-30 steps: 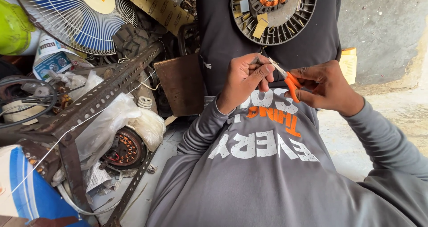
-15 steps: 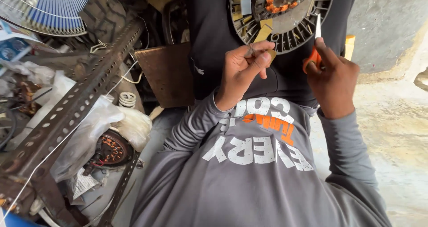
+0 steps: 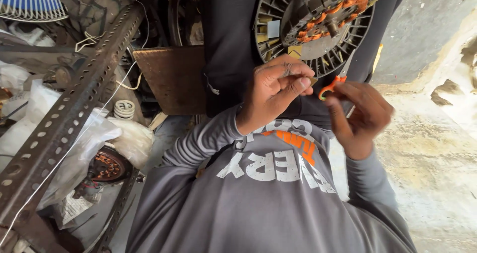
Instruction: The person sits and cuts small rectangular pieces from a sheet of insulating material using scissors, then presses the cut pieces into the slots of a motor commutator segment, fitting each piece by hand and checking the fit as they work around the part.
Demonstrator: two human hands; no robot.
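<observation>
- Scissors [image 3: 332, 85] with orange handles are sitting in the right hand [image 3: 358, 115], just below the lower rim of the round fan motor [image 3: 318, 22]; the fingers are curling closed around the handles, and the blade is angling up toward the motor, mostly hidden
- Left hand [image 3: 275, 93] is hovering just below the fan motor, to the left of the scissors, its thumb and fingers pinching together on something small and thin; what that piece is cannot be told
- The two hands are staying close together but are not touching
- The fan motor is resting against dark trousers, its copper-orange windings showing near the hub and dark radial fins running out to the rim
- A brown board [image 3: 171, 79] is leaning just left of the fan motor
- A rusty perforated angle bar [image 3: 69, 119] is running diagonally well to the left of the motor
- A white and blue fan guard [image 3: 30, 2] is showing far left of the motor, at the top corner
- A second wound stator [image 3: 107, 166] is lying among white plastic bags [image 3: 74, 148], well below and left of the motor
- Grey long sleeves with printed lettering are covering both arms
</observation>
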